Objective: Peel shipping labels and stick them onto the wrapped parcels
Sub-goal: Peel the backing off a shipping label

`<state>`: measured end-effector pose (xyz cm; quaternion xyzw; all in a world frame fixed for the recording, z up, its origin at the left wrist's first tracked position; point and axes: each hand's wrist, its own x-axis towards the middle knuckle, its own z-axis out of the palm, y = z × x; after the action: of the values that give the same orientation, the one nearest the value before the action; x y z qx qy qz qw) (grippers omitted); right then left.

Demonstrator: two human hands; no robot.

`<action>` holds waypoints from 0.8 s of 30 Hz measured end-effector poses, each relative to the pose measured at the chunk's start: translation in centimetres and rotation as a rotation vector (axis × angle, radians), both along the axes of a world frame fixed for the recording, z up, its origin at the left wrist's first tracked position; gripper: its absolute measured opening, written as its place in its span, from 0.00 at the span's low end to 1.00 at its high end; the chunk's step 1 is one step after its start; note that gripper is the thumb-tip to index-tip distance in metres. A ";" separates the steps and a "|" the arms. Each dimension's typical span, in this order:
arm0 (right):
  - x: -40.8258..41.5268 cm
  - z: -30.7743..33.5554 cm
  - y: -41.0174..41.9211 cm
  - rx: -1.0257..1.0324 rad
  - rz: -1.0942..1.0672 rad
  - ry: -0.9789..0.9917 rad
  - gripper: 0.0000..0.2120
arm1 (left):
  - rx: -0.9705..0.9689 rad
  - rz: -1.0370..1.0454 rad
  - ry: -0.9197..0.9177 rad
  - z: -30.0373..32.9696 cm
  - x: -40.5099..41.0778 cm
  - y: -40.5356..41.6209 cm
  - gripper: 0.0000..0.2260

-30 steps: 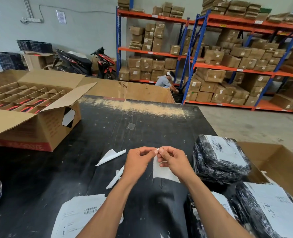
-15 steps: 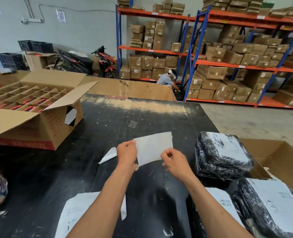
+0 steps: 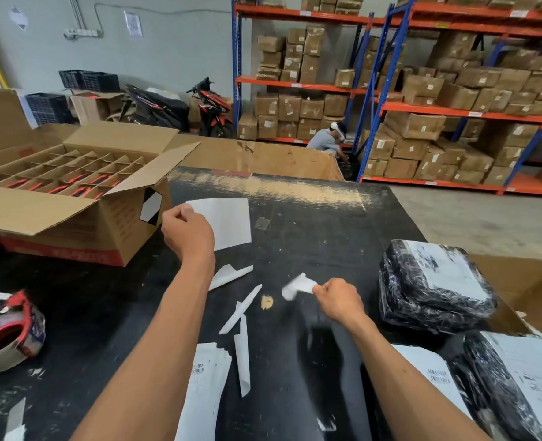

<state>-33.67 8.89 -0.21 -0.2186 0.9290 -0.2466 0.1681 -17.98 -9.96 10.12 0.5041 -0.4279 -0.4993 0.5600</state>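
Head view: my left hand [image 3: 187, 234] is raised over the black table [image 3: 311, 224], fingers pinched on the corner of a peeled white label [image 3: 228, 221] that hangs flat in the air, blank side toward the camera. My right hand [image 3: 338, 299] sits lower and nearer, closed on a small crumpled scrap of white backing paper [image 3: 296, 286] — blurred, so its shape is unclear. Between and just below the two hands, curled backing strips [image 3: 239, 308] lie scattered on the table. Nearer me, under my left forearm, a stack of unpeeled labels [image 3: 206, 386] shows barcodes. To the right of my right hand stands a black wrapped parcel [image 3: 435, 284] already bearing a label; a second wrapped parcel [image 3: 517, 386] lies nearer, at the right edge. Left of my left hand, an open cardboard box [image 3: 72, 198] with dividers; further left and nearer, a tape roll [image 3: 7, 332].
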 end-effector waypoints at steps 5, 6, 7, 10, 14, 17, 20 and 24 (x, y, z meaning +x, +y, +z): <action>2.7 0.1 -2.9 -0.039 0.140 -0.017 0.12 | -0.059 -0.016 -0.033 -0.4 -0.2 1.1 0.05; 3.2 0.0 -3.4 -0.045 0.162 -0.029 0.11 | -0.070 -0.028 -0.047 -0.6 -0.2 1.4 0.05; 3.5 -0.2 -3.8 -0.064 0.173 -0.052 0.12 | -0.087 -0.043 -0.069 -0.8 -0.3 1.7 0.06; 4.0 0.0 -4.6 -0.116 0.116 -0.077 0.23 | -0.171 -0.114 -0.151 -1.8 -0.4 2.5 0.04; 3.8 0.5 -4.4 -0.257 0.090 -0.122 0.22 | -0.283 -0.171 -0.248 -3.7 -1.0 3.5 0.04; 2.9 1.7 -4.3 -0.473 0.009 -0.320 0.17 | -0.322 -0.206 -0.266 -4.7 -1.9 4.7 0.05; 1.9 3.7 -3.7 -0.625 -0.059 -0.628 0.26 | -0.466 -0.304 -0.290 -6.0 -3.0 6.5 0.05; 0.4 6.8 -2.1 -0.685 -0.090 -0.712 0.24 | -0.765 -0.598 -0.349 -8.2 -4.7 9.4 0.05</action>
<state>-33.25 6.80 6.54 -0.1231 0.6882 -0.6040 0.3827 -22.69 -0.60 1.92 0.1947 -0.7922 -0.3538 0.4575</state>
